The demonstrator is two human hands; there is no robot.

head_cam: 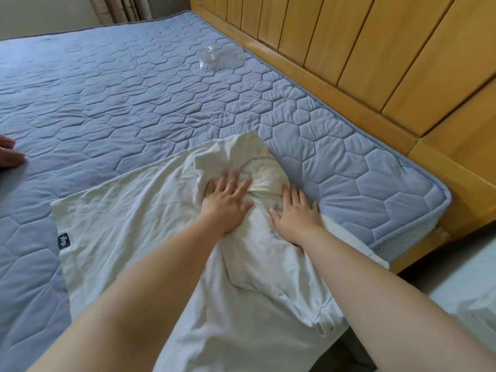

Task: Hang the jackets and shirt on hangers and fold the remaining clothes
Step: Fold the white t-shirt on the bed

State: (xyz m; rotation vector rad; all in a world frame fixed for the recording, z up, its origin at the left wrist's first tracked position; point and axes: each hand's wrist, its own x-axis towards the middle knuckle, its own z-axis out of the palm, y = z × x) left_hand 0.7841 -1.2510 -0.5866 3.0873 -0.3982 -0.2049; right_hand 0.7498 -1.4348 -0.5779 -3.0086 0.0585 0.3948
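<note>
You are doing the folding part now: a white garment [128,210] is lying on the bed [107,103] near its corner. One side is turned in over the middle and is bunching there, while the wide part on the left is lying flat, so I judge this fold is only beginning. No hangers or jackets are showing, so I cannot tell about the hanging. Your left hand [228,202] and right hand [295,213] are resting side by side on the bunched part, fingers straight and spread, pressing it down and gripping nothing
</note>
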